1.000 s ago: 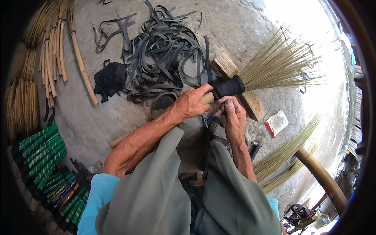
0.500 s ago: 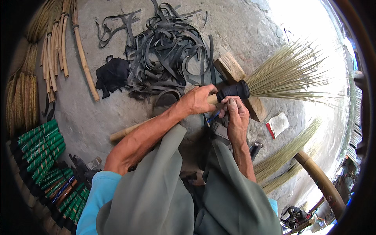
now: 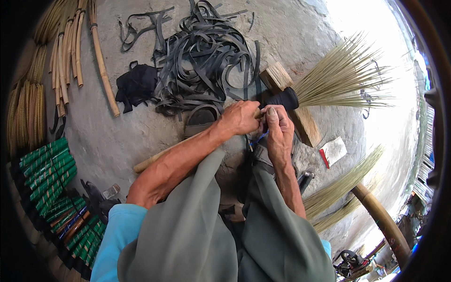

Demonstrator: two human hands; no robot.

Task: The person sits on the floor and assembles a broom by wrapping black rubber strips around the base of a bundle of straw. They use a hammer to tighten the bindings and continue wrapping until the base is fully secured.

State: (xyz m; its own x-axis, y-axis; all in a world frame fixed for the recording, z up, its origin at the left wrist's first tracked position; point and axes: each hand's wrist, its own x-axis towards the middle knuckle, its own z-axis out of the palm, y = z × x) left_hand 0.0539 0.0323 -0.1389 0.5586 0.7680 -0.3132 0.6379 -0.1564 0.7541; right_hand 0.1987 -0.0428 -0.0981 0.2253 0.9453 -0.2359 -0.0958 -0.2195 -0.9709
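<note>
A grass broom (image 3: 336,77) lies across in front of me, its bristles fanned out to the right. Black rubber strip is wound thickly into a binding (image 3: 283,98) where the bristles meet the pale stick handle (image 3: 149,162). My left hand (image 3: 241,117) is closed round the handle just left of the binding. Right beside it, my right hand (image 3: 279,129) pinches thumb against fingers close under the binding; what lies between those fingertips is hidden. Beneath the broom's neck is a wooden block (image 3: 305,126), partly covered by the binding.
A tangled heap of black rubber strips (image 3: 202,61) lies ahead, beside a crumpled black cloth (image 3: 137,84). Bamboo sticks (image 3: 101,66) and green-wrapped handles (image 3: 49,171) line the left. Loose grass bundles (image 3: 345,188), a bamboo pole (image 3: 380,221) and a red-white packet (image 3: 332,152) are at right.
My right hand has shifted slightly left and up, closer to my left hand. The binding has come a little clear of the fingers, and the bristles have turned slightly upward.
</note>
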